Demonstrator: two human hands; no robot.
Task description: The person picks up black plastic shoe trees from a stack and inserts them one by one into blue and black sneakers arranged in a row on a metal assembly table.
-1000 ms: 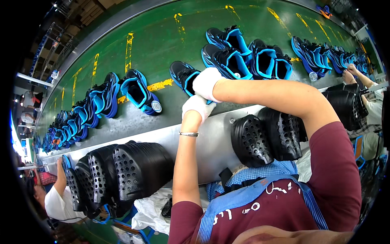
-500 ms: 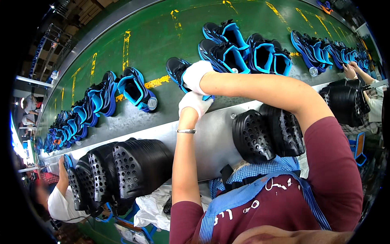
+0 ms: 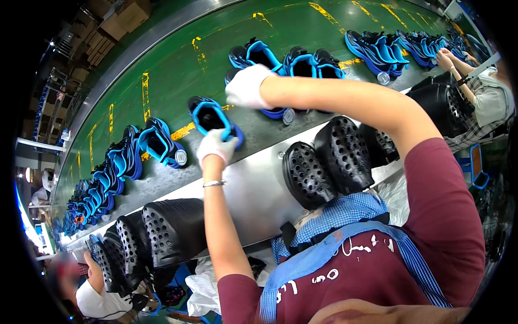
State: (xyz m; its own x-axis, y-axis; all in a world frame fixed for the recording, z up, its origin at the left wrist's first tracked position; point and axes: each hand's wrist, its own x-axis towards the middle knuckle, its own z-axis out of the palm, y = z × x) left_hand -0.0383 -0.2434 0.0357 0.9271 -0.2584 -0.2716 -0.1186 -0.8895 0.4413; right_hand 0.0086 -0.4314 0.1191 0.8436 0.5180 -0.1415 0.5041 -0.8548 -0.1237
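Both of my hands wear white gloves. My left hand [image 3: 217, 147] is closed at the heel of a black and blue sneaker [image 3: 197, 102], which stands on the green belt with its light-blue lined opening toward me. To its right, my right hand [image 3: 248, 86] is apart from that sneaker and hovers over or touches another sneaker [image 3: 278, 113], largely covered by the hand. The right fingers point left and are bunched, and whether they grip anything is hidden. Behind that hand stand more sneakers [image 3: 305, 65]. Another single sneaker [image 3: 162, 141] sits left of my left hand.
A metal ledge [image 3: 243, 189] runs along the belt [image 3: 178, 59] in front of me. Perforated black molded pieces [image 3: 170, 229] hang over it on the left, and similar pieces [image 3: 342, 154] on the right. Rows of sneakers [image 3: 102, 183] continue both ways. Co-workers' hands [image 3: 447, 59] are at far right.
My hands have separated: the right has come off the sneaker's front toward the group on the right, while the left stays at its heel. The whole view has shifted.
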